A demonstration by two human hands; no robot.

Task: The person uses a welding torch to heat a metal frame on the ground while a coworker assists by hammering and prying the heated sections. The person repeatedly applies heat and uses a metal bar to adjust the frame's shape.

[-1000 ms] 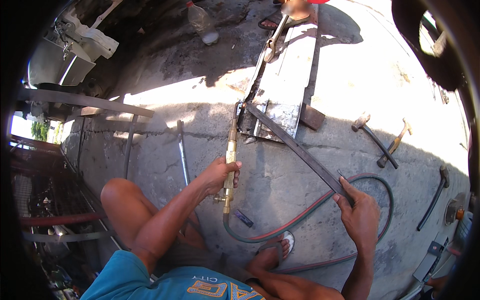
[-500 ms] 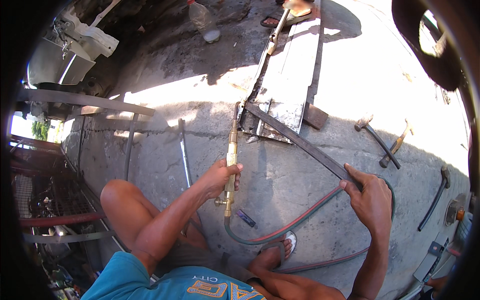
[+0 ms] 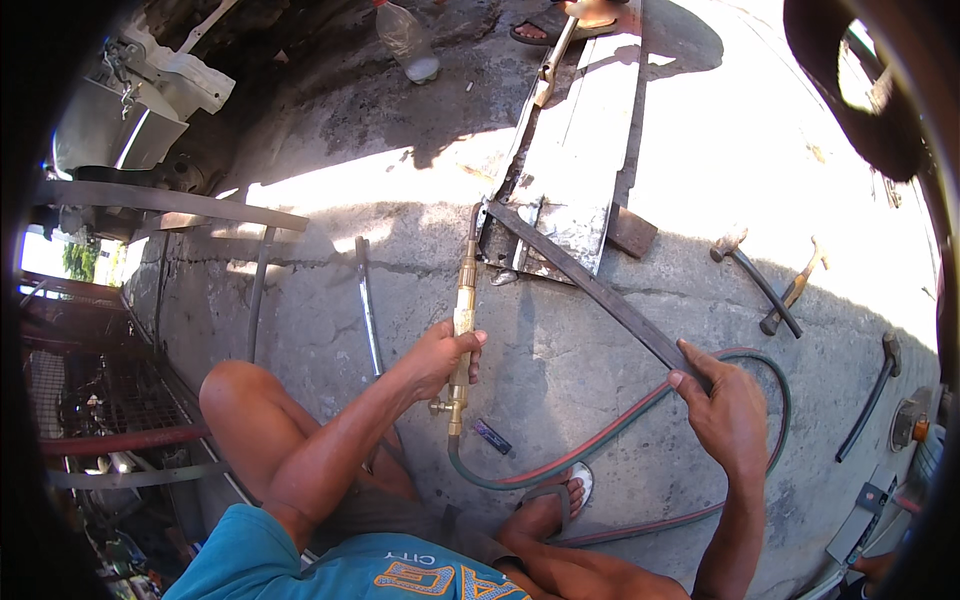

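Note:
My left hand [image 3: 447, 358] is closed round the brass handle of a gas torch [image 3: 465, 295], whose tip points away from me at the near left corner of a long sheet-metal panel [image 3: 570, 235]. Red and green twin hoses [image 3: 590, 443] run from the torch's lower end and loop to the right. In my right hand [image 3: 722, 408] is the near end of a flat dark metal bar [image 3: 600, 290]. Its far end meets the panel's corner, right beside the torch tip. I cannot make out a flame in the bright light.
A dark block [image 3: 631, 233] lies by the panel. Hammers [image 3: 765, 280] rest on the concrete at right, another [image 3: 870, 395] nearer. A metal tube [image 3: 369, 305] lies left of the torch, a small dark packet [image 3: 492, 436] below it. Another person's sandalled foot [image 3: 535, 33] and a plastic bottle [image 3: 405, 45] are at the far side.
My right hand has moved left and slightly nearer, and the bar's far end has shifted a little left toward the torch tip. My left hand and the torch stay nearly still.

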